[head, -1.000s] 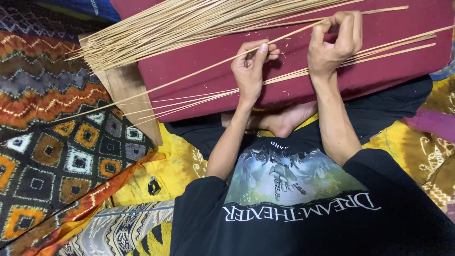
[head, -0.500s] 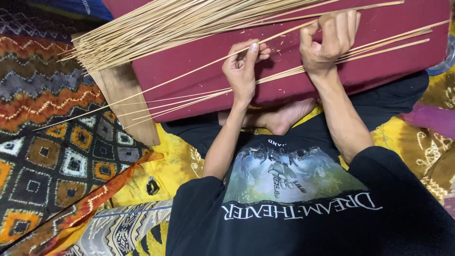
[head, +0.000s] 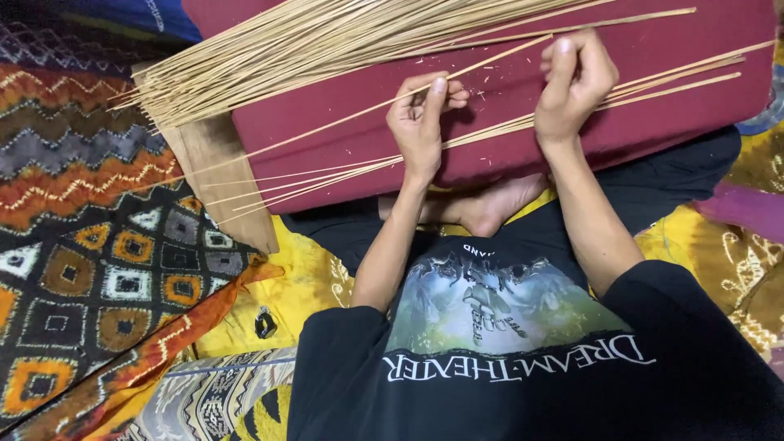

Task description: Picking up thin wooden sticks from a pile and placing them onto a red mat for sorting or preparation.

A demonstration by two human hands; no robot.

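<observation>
Your left hand [head: 420, 114] pinches a single thin stick [head: 327, 126] lying diagonally across the maroon cushion [head: 653, 106]. Your right hand [head: 576, 82] is fisted around the same stick's upper end. The big stick bundle [head: 310, 41] sits above; a smaller pile [head: 327, 175] lies below.

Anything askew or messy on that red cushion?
Mostly tidy. One thin stick lies at an angle apart from the big bundle, pinched by the left hand. Small pale flecks dot the red cushion near the right hand.
</observation>
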